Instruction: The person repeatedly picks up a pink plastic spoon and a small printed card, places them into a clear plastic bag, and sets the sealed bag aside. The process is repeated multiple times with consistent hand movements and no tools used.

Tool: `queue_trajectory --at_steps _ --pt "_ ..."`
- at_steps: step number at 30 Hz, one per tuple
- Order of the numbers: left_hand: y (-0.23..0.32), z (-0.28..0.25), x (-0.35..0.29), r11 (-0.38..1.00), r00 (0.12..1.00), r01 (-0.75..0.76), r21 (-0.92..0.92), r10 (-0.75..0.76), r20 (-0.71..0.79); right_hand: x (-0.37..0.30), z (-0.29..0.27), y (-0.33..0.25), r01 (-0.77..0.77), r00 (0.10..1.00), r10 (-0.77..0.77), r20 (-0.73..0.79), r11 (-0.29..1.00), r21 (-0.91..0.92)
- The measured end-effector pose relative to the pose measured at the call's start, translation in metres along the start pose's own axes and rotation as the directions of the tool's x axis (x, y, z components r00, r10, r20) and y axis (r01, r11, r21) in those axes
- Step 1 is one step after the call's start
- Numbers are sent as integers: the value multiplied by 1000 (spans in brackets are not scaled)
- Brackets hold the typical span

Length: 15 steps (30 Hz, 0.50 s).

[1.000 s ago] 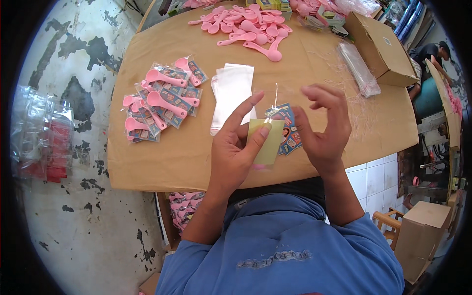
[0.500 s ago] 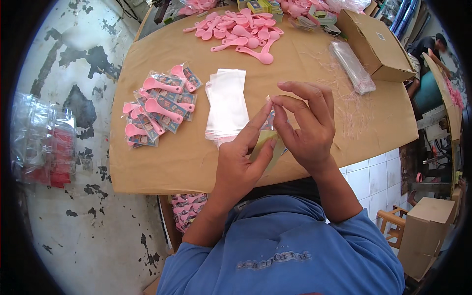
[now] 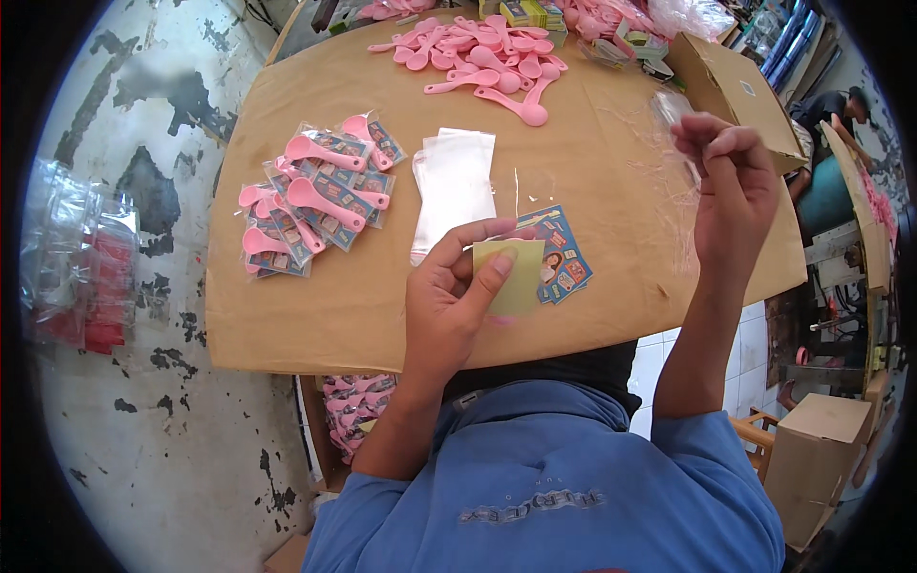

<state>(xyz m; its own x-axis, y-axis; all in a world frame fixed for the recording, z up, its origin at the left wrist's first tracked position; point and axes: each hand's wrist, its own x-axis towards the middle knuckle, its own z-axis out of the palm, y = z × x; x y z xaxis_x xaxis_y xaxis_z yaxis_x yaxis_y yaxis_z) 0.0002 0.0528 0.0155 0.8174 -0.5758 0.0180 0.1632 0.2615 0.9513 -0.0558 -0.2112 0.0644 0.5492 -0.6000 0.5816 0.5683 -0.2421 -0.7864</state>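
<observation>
I am pinching a pale yellow card [image 3: 516, 277] in my left grip [image 3: 458, 286], over the bench's [image 3: 382, 325] near edge, beside a printed blue card [image 3: 562, 263]. My right grip [image 3: 731, 181] is holding a clear plastic bag [image 3: 673, 162] above the right edge.

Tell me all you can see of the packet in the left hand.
The packet is a flat clear bag holding a pale yellow-green sheet in front and a blue printed picture card behind. The left hand pinches its left side, thumb on the yellow-green face, holding it above the brown table. The right hand is apart from it.
</observation>
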Motion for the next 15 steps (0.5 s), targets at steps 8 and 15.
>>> queue_trajectory --at_steps 8,15 --pt "-14 -7 5 994 994 -110 -31 109 -13 -45 13 14 -354 860 399 318 915 -191" --pt "-14 -8 9 994 995 -95 -48 94 -28 -72 43 28 -523 709 513 483 843 -127"
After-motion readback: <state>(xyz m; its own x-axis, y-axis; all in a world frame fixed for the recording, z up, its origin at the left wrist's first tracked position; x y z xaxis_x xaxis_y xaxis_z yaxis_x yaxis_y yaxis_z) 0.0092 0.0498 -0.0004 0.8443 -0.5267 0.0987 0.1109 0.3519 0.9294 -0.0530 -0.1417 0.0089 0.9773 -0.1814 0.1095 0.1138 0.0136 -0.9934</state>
